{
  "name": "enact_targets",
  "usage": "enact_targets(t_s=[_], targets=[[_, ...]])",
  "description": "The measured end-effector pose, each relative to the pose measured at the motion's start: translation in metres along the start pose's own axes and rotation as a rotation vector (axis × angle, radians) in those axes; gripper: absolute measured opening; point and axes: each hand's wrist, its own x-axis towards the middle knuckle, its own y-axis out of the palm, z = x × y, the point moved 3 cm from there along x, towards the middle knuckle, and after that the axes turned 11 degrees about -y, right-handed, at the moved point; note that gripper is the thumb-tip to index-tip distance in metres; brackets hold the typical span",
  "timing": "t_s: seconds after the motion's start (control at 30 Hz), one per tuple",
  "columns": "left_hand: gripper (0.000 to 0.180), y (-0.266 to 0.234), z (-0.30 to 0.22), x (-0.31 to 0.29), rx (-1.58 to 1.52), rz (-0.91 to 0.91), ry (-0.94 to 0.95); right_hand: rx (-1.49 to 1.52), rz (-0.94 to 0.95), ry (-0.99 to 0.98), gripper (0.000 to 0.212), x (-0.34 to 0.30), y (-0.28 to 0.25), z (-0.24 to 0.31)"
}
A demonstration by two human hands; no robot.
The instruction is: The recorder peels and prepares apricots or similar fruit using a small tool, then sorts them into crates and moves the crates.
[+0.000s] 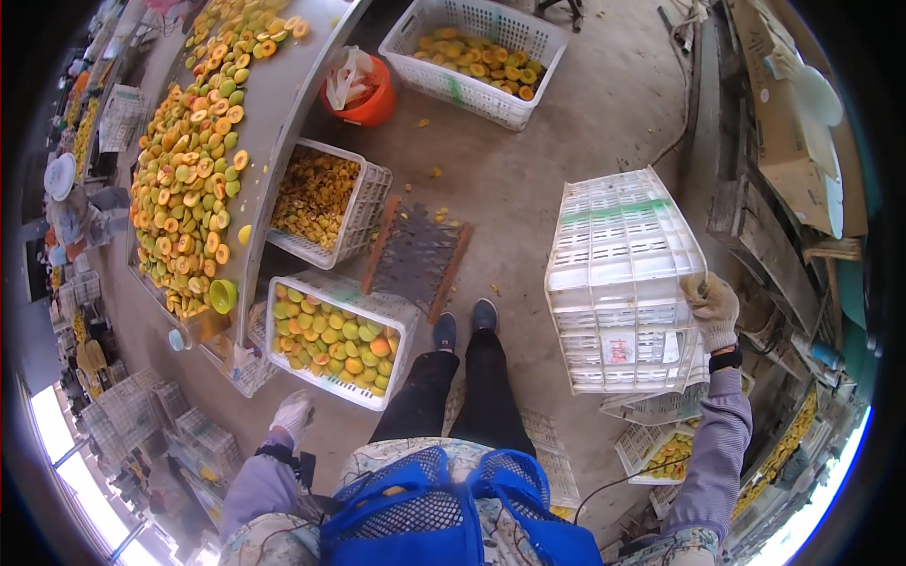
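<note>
One white lattice-walled plastic crate [613, 264] in the grip of the knit-gloved right hand [710, 307], with fingers closed over the rim on its right side. Forward and to the right of the legs [491, 387]; cannot tell whether clear of the floor [510, 217] or resting on it. Longest visible span directed away from the body, though bent by the lens, hence only probably the long axis. Much nearer to the right hand, in fact touching it; well apart from the white-gloved left hand [294, 415], on the opposite side of both legs. In the left hand, nothing visible; cannot tell how far curled at the fingers. Just beyond it, apparently without contact, one crate of green-and-yellow stone fruit [330, 341].

By count: one crate gripped; three loaded ones near the table, namely the stone-fruit crate, one crate of brownish-orange scraps [377, 193] and, farther off, one crate of halved fruit [401, 52]. Also one low stool with a dark woven seat [420, 250], one orange bucket [373, 108] with a pale plastic bag [349, 75] inside, one lime-green cup [223, 296], one metal-edged table [307, 71], two blue shoes [483, 316]. On the tabletop, dozens of halved stone fruits [189, 198], too many to count exactly.
</note>
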Motion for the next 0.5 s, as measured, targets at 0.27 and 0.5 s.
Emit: enact_targets(t_s=[0.27, 0.5], targets=[[0.036, 0.027, -0.002, -0.020, 0.045, 0.075, 0.115, -1.148, 0.100, -0.343, 0.013, -0.001, 0.057, 0.075], [0.058, 0.064, 0.012, -0.005, 0.193, 0.045, 0.092, -1.358, 0.139, -0.245, 0.030, -0.039, 0.035, -0.088]])
